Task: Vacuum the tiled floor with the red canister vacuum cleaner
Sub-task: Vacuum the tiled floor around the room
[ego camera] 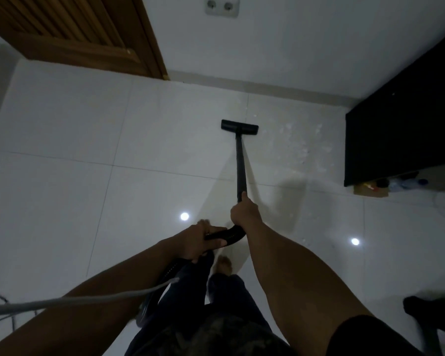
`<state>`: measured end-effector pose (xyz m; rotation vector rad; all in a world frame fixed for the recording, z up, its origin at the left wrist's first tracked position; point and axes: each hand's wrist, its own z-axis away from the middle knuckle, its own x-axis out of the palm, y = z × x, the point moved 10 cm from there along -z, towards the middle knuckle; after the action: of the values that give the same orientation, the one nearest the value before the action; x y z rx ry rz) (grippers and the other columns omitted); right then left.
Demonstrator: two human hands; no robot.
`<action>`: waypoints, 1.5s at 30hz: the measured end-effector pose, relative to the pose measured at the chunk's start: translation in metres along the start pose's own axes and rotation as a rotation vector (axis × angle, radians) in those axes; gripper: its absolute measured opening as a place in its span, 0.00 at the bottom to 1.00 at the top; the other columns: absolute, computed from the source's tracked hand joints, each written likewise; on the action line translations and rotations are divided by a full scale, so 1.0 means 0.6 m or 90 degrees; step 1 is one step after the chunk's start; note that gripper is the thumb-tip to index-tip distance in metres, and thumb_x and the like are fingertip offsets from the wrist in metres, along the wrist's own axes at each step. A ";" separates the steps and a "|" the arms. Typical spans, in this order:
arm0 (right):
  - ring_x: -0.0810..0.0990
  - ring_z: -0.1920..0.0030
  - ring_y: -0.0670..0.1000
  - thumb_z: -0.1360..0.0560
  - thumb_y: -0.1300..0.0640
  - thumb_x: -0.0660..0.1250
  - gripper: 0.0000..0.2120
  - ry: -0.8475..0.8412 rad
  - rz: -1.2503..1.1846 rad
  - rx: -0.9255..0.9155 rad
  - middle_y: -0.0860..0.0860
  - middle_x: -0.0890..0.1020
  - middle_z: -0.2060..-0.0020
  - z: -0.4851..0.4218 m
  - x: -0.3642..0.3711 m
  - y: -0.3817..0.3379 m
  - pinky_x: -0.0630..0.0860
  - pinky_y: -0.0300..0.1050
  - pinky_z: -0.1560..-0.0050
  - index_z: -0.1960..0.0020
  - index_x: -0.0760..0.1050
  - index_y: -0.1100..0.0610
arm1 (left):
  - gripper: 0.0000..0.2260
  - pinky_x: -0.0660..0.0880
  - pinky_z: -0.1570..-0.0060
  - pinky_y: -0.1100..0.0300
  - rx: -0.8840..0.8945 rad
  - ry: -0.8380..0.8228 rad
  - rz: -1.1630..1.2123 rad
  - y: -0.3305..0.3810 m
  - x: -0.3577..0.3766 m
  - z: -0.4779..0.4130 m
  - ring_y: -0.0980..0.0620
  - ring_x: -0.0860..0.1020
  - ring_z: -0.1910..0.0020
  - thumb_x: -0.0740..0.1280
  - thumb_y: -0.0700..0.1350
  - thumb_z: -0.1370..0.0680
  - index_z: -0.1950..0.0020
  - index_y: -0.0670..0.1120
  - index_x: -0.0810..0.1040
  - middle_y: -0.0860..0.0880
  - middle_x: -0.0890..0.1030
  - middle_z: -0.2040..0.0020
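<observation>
- Pointing straight ahead toward the wall (293, 47): wand (240, 165), nozzle (239, 127) flat on floor tiles (88, 124).
- Right hand (243, 211): gripping wand's near end.
- Left hand (198, 240): clasping curved handle (231, 233), seemingly also the hose (88, 300).

I am pushing a black wand (241, 170) and floor head (239, 127) over white tiles (62, 188) gridded with grey lines. A brown slatted door (70, 29) is showing ahead.

floor (88, 201): glossy pale tiles, mirroring two lights
door (70, 29): brown slatted wood
wand (240, 163): matt black
floor head (239, 127): matt black
hose (75, 301): grey, ribbed
cabinet (406, 119): matt black
</observation>
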<state>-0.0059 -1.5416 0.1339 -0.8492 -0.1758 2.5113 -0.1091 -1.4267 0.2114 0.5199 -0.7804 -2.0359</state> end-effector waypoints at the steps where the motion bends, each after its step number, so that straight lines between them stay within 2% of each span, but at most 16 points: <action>1: 0.73 0.56 0.54 0.20 0.60 0.57 0.34 0.002 -0.003 -0.002 0.59 0.77 0.39 -0.012 -0.008 -0.014 0.73 0.46 0.56 0.19 0.47 0.47 | 0.06 0.76 0.68 0.54 -0.002 0.002 0.005 0.003 -0.016 -0.010 0.46 0.76 0.68 0.66 0.53 0.19 0.43 0.63 0.77 0.42 0.78 0.63; 3: 0.76 0.53 0.55 0.20 0.60 0.57 0.34 0.007 -0.008 -0.012 0.59 0.76 0.38 -0.038 -0.023 -0.053 0.73 0.46 0.55 0.19 0.47 0.47 | 0.15 0.75 0.71 0.60 -0.004 0.015 0.006 0.012 -0.058 -0.027 0.51 0.76 0.70 0.66 0.53 0.19 0.32 0.59 0.74 0.48 0.78 0.65; 5: 0.78 0.48 0.57 0.21 0.60 0.57 0.34 0.003 -0.001 -0.021 0.59 0.75 0.36 -0.056 -0.033 -0.089 0.73 0.45 0.55 0.19 0.47 0.48 | 0.17 0.72 0.72 0.65 -0.005 0.027 -0.007 0.016 -0.092 -0.039 0.54 0.75 0.72 0.66 0.52 0.19 0.29 0.57 0.73 0.51 0.77 0.67; 8: 0.75 0.52 0.54 0.21 0.61 0.57 0.35 -0.029 0.004 -0.029 0.59 0.74 0.35 -0.068 -0.031 -0.129 0.75 0.46 0.55 0.19 0.46 0.48 | 0.19 0.73 0.73 0.61 -0.015 0.027 0.032 0.012 -0.124 -0.045 0.49 0.75 0.68 0.66 0.53 0.19 0.28 0.56 0.73 0.48 0.77 0.66; 12: 0.77 0.44 0.57 0.21 0.61 0.57 0.35 -0.047 -0.005 -0.035 0.58 0.73 0.33 -0.089 -0.038 -0.181 0.77 0.48 0.50 0.19 0.46 0.46 | 0.17 0.73 0.73 0.59 -0.015 0.044 0.044 0.016 -0.171 -0.057 0.49 0.74 0.69 0.66 0.54 0.19 0.30 0.59 0.73 0.56 0.77 0.70; 16: 0.78 0.43 0.57 0.19 0.59 0.57 0.34 -0.044 -0.065 0.014 0.58 0.74 0.34 -0.100 -0.042 -0.196 0.78 0.49 0.47 0.19 0.47 0.44 | 0.15 0.74 0.72 0.58 -0.011 0.049 0.044 0.026 -0.204 -0.064 0.51 0.74 0.70 0.66 0.54 0.19 0.33 0.64 0.71 0.46 0.76 0.65; 19: 0.79 0.44 0.57 0.19 0.58 0.57 0.33 -0.014 -0.082 0.057 0.58 0.75 0.36 -0.111 -0.059 -0.192 0.79 0.48 0.48 0.19 0.47 0.43 | 0.12 0.73 0.72 0.61 -0.011 0.046 0.036 0.040 -0.223 -0.073 0.57 0.73 0.74 0.65 0.53 0.19 0.37 0.66 0.71 0.47 0.76 0.66; 22: 0.79 0.45 0.58 0.20 0.59 0.57 0.34 0.007 -0.098 0.082 0.58 0.76 0.36 -0.128 -0.082 -0.190 0.79 0.50 0.48 0.19 0.46 0.44 | 0.13 0.73 0.71 0.59 -0.016 0.052 0.054 0.047 -0.236 -0.093 0.54 0.73 0.71 0.66 0.54 0.19 0.36 0.66 0.73 0.47 0.75 0.66; 24: 0.79 0.44 0.58 0.20 0.60 0.57 0.35 0.010 -0.083 0.085 0.59 0.76 0.36 -0.146 -0.104 -0.197 0.77 0.47 0.52 0.19 0.45 0.45 | 0.14 0.73 0.72 0.58 -0.020 0.068 0.075 0.050 -0.245 -0.111 0.51 0.74 0.69 0.67 0.55 0.20 0.35 0.66 0.74 0.44 0.77 0.64; 26: 0.79 0.43 0.58 0.20 0.60 0.57 0.35 0.009 -0.060 0.073 0.59 0.75 0.35 -0.164 -0.123 -0.205 0.77 0.48 0.52 0.19 0.44 0.47 | 0.17 0.74 0.72 0.58 -0.028 0.076 0.083 0.056 -0.251 -0.130 0.49 0.75 0.68 0.67 0.55 0.21 0.31 0.63 0.73 0.42 0.79 0.62; 30: 0.79 0.43 0.59 0.20 0.59 0.57 0.35 0.001 -0.020 0.047 0.60 0.75 0.36 -0.202 -0.152 -0.220 0.79 0.51 0.47 0.19 0.43 0.48 | 0.22 0.73 0.73 0.61 -0.031 0.082 0.084 0.084 -0.258 -0.167 0.49 0.77 0.67 0.67 0.53 0.20 0.26 0.57 0.71 0.50 0.80 0.63; 34: 0.78 0.44 0.58 0.20 0.60 0.57 0.35 -0.021 -0.029 0.021 0.59 0.75 0.37 -0.225 -0.167 -0.249 0.78 0.49 0.48 0.19 0.44 0.46 | 0.21 0.72 0.74 0.67 -0.034 0.102 0.094 0.108 -0.273 -0.183 0.52 0.77 0.66 0.67 0.51 0.19 0.27 0.55 0.71 0.52 0.79 0.64; 37: 0.78 0.44 0.58 0.20 0.60 0.58 0.35 -0.022 -0.037 0.017 0.59 0.75 0.36 -0.231 -0.175 -0.262 0.77 0.48 0.51 0.19 0.45 0.46 | 0.19 0.73 0.73 0.65 -0.037 0.109 0.099 0.121 -0.285 -0.183 0.52 0.76 0.66 0.67 0.51 0.19 0.28 0.55 0.72 0.54 0.77 0.66; 42: 0.77 0.41 0.58 0.19 0.56 0.59 0.33 -0.010 -0.072 0.010 0.58 0.74 0.34 -0.215 -0.169 -0.249 0.77 0.50 0.45 0.19 0.48 0.47 | 0.20 0.70 0.71 0.74 -0.038 0.112 0.053 0.139 -0.280 -0.163 0.68 0.75 0.71 0.65 0.49 0.18 0.26 0.51 0.71 0.60 0.75 0.66; 45: 0.76 0.37 0.58 0.18 0.55 0.59 0.31 -0.006 -0.097 -0.007 0.57 0.73 0.32 -0.192 -0.153 -0.230 0.75 0.49 0.40 0.19 0.50 0.48 | 0.22 0.69 0.71 0.74 -0.028 0.108 0.042 0.137 -0.261 -0.137 0.65 0.74 0.73 0.65 0.50 0.18 0.24 0.52 0.68 0.61 0.76 0.69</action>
<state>0.1819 -1.4681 0.1280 -0.7966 -0.2486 2.3750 0.0727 -1.3572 0.2205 0.6252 -0.6413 -1.9148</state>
